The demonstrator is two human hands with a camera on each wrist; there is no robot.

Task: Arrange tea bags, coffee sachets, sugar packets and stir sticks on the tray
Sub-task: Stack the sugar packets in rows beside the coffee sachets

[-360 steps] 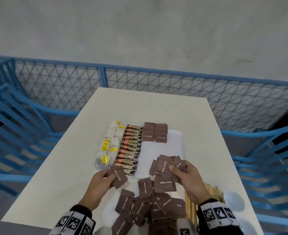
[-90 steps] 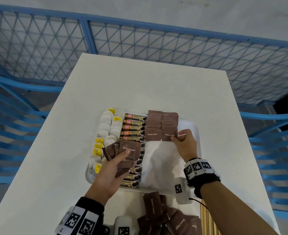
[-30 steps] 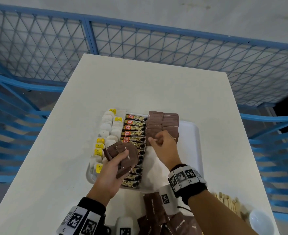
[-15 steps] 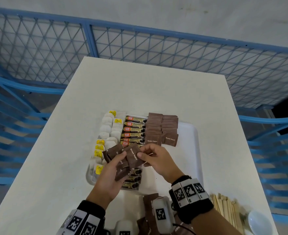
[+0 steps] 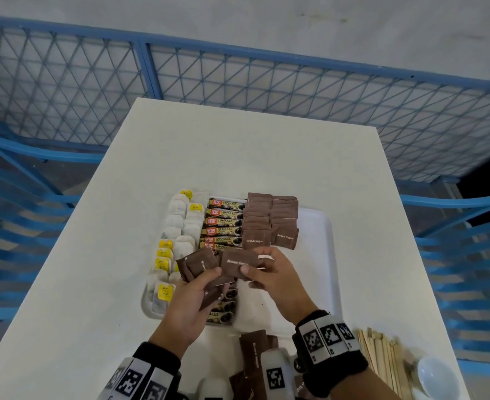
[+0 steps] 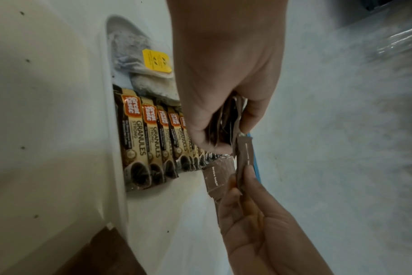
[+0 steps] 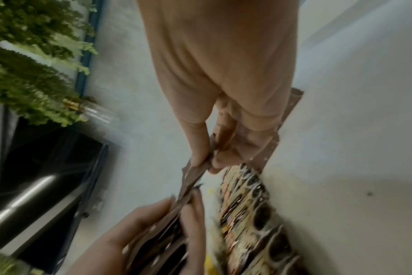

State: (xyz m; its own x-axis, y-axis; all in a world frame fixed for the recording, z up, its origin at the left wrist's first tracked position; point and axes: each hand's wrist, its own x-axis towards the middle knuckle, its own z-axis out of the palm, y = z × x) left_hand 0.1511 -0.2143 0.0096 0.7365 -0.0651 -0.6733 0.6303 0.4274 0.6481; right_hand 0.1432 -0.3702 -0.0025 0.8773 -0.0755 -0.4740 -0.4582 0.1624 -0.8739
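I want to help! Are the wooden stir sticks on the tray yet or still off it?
Off. The stir sticks lie bundled on the table, right of the white tray.

on the tray (image 5: 323, 255) — tea bags (image 5: 177, 226) left, coffee sachets (image 5: 223, 223) middle, sugar packets (image 5: 269, 220) right.

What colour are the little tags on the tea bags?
Yellow. The tags on the tea bags show best in the head view.
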